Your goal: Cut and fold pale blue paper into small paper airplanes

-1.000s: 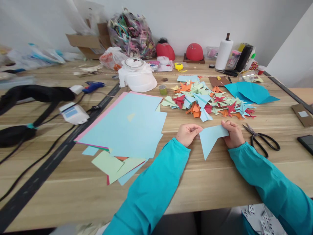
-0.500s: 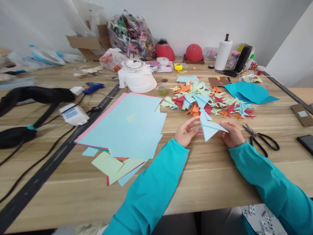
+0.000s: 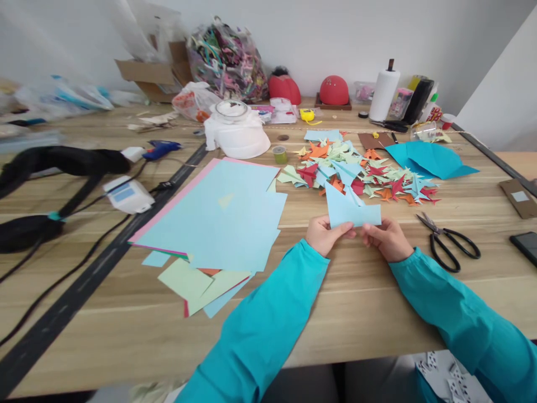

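Observation:
A light blue sheet of folded paper [image 3: 344, 210] is held up just above the table, between both hands. My left hand [image 3: 328, 234] pinches its lower left edge, thumb on the near face. On the lower right edge, my right hand [image 3: 388, 238] grips the same paper with thumb and fingers. Right behind it lies a pile of folded paper cranes [image 3: 377, 173] in green, orange, red and blue. Black-handled scissors [image 3: 451, 240] rest to the right of my right hand, blades pointing away.
Left of my hands lies a stack of large light blue sheets [image 3: 218, 218], with green paper pieces [image 3: 184, 281] at its near edge. A blue glue gun [image 3: 161, 150] and cables lie farther left. A spool [image 3: 279, 154], white cap [image 3: 239, 134] and teal paper [image 3: 428, 159] sit farther back.
The blue paper has turned and now shows a broad flat face with a straight lower edge. My hands have come closer together and lower, both still holding it.

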